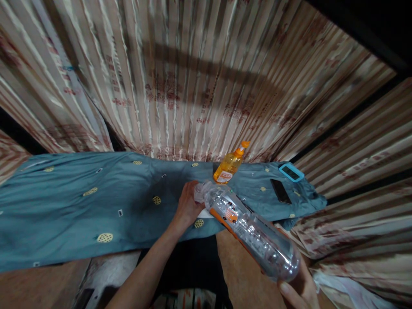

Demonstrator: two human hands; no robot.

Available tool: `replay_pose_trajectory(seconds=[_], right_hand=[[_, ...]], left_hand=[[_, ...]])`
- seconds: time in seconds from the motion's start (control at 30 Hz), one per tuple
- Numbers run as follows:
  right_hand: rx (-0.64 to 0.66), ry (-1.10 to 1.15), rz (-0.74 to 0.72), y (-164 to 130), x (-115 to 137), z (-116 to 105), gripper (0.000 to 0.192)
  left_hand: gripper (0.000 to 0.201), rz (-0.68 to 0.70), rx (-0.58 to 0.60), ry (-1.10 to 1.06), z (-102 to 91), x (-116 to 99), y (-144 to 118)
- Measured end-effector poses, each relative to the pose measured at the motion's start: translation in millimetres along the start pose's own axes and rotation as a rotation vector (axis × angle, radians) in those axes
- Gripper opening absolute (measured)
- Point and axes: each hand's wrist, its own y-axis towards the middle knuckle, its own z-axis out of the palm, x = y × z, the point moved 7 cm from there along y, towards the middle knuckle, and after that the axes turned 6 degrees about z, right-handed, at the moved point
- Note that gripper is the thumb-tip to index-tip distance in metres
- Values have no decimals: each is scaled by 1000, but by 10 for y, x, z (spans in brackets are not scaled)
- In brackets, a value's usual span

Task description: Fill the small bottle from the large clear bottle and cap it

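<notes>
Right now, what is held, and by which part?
A clear plastic bottle: the right hand grips its base, the left hand is at its cap end.

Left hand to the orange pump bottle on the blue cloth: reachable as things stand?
Probably yes. The left hand rests on the blue cloth at the mouth of the clear plastic bottle, and the orange pump bottle stands just beyond it. Only the clear bottle's neck lies near that path.

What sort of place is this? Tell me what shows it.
Likely a room in a home: pleated curtains behind, a table under a blue cloth, an orange soap bottle and two phones on it.
</notes>
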Motion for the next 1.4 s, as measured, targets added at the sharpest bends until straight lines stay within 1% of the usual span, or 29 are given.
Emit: replay_pose_trajectory(seconds=[0.07, 0.13, 0.33, 0.43, 0.6, 0.87, 0.97, 1.13, 1.4], right_hand=[[3, -8, -7, 8, -20, -24, 97], [11, 1, -11, 11, -27, -34, 95], [39, -14, -33, 22, -15, -42, 93], [23, -23, -33, 27, -31, -60, 92], [5, -4, -4, 21, -60, -60, 96], [24, -9, -19, 15, 2, -34, 87], [15, 13, -3, 16, -19, -30, 88], [-27, 141, 78, 8, -87, -17, 94], [-25, 40, 64, 6, -97, -41, 100]], left_hand=[[69, -3, -14, -7, 7, 29, -12], [72, 1, -19, -15, 14, 45, -22], [70, -4, 3, -23, 22, 46, -21], [70, -11, 8, -12, 23, 47, -17], [70, -1, 7, -2, 24, 45, -28], [70, 1, 5, 15, 26, 26, -31], [69, -6, 15, 4, 27, 23, -17], [68, -4, 17, 3, 17, 12, 2], [65, -3, 15, 9, 12, 9, 6]])
